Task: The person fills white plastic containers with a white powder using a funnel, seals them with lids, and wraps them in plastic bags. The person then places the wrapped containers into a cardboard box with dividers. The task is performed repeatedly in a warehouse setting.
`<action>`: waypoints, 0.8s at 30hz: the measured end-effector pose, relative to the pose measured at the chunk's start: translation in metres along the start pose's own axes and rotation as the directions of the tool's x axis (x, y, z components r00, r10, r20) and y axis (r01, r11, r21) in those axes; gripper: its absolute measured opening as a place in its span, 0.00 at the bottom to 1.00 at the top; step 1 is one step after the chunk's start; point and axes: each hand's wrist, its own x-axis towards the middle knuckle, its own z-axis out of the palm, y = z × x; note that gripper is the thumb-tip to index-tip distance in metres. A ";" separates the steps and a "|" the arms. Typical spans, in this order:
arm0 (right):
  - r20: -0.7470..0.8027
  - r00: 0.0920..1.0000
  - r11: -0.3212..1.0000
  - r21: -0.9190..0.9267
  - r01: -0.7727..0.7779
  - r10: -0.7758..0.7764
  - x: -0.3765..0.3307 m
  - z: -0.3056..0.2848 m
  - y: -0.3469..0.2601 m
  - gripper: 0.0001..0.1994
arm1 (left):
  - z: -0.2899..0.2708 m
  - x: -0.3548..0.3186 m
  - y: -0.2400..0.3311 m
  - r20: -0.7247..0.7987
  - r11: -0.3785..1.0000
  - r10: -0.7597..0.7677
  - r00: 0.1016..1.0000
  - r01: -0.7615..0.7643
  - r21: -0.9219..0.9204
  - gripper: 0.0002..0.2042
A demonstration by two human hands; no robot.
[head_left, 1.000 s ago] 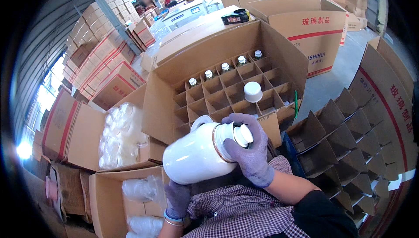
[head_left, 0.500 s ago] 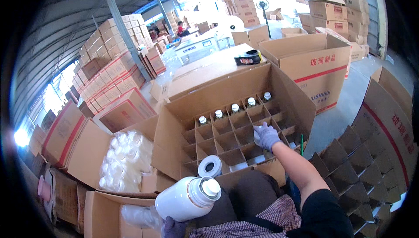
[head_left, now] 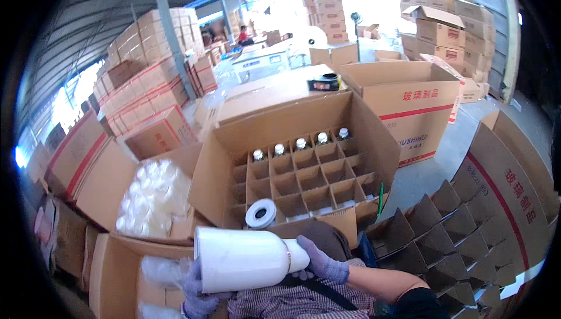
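A large white bottle (head_left: 242, 259) with a white cap and a thin shiny band at its neck lies sideways over my lap. My left hand (head_left: 201, 290), in a grey-purple glove, grips it by the base end. At the other end my gloved right hand (head_left: 324, 260) is closed around the white cap, its fingers partly hidden below. Just beyond stands an open carton (head_left: 286, 123) with cardboard dividers (head_left: 312, 178). Several capped bottles (head_left: 301, 143) stand upright in its far row of cells. A white roll (head_left: 252, 223) with a dark core rests at the carton's near left corner.
Left, one carton holds plastic-wrapped white pieces (head_left: 155, 196); a nearer carton (head_left: 105, 278) holds clear-wrapped ones. Right, a carton (head_left: 508, 184) stands by folded dividers (head_left: 432, 225). A tape dispenser (head_left: 325, 82) lies on cardboard behind. Stacked cartons and a person (head_left: 243, 35) are farther back.
My right hand has left the divided carton and come back to the bottle's cap. The bottle has tipped from slanted to nearly level, my left hand still on its base.
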 end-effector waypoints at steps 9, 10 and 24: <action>-0.061 0.476 0.279 -0.871 0.403 -0.877 0.020 0.005 0.026 0.19 | -0.010 0.055 0.007 0.465 0.976 0.181 0.867 -0.215 0.022 0.17; -0.163 0.521 0.431 -0.783 0.449 -0.838 0.018 0.006 0.007 0.21 | 0.002 0.059 -0.002 0.562 0.973 0.185 0.806 -0.229 0.009 0.17; 0.509 0.837 -0.432 -0.813 0.391 -0.200 0.233 -0.058 -0.079 0.29 | 0.118 0.088 -0.119 0.095 0.914 0.012 0.995 0.027 -0.404 0.24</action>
